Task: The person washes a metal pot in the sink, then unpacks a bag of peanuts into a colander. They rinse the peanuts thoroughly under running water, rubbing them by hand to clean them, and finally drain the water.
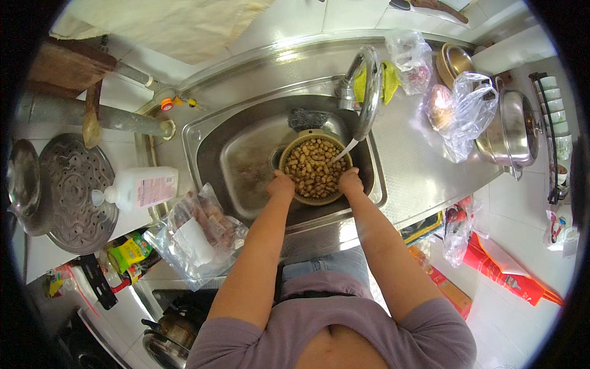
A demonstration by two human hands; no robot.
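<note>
A round beige plastic basin (pixel 315 201) full of unshelled peanuts (pixel 314 166) sits in the stainless steel sink (pixel 239 175), towards its right side. My left hand (pixel 280 185) grips the basin's lower left rim. On the lower right rim, my right hand (pixel 351 182) has hold as well. Water (pixel 343 151) runs from the curved chrome faucet (pixel 371 92) onto the peanuts. Behind the basin lies a dark scouring pad of metal mesh (pixel 306 118). The fingers are partly hidden by the rim and the backs of the hands.
Right of the sink are a yellow-green cloth (pixel 391 82), clear plastic bags (pixel 470 110) and a lidded steel pot (pixel 509 127). To the left stand a white plastic bottle (pixel 154 187) and a perforated steamer plate (pixel 78 193). A plastic package (pixel 198 235) lies at the sink's front left.
</note>
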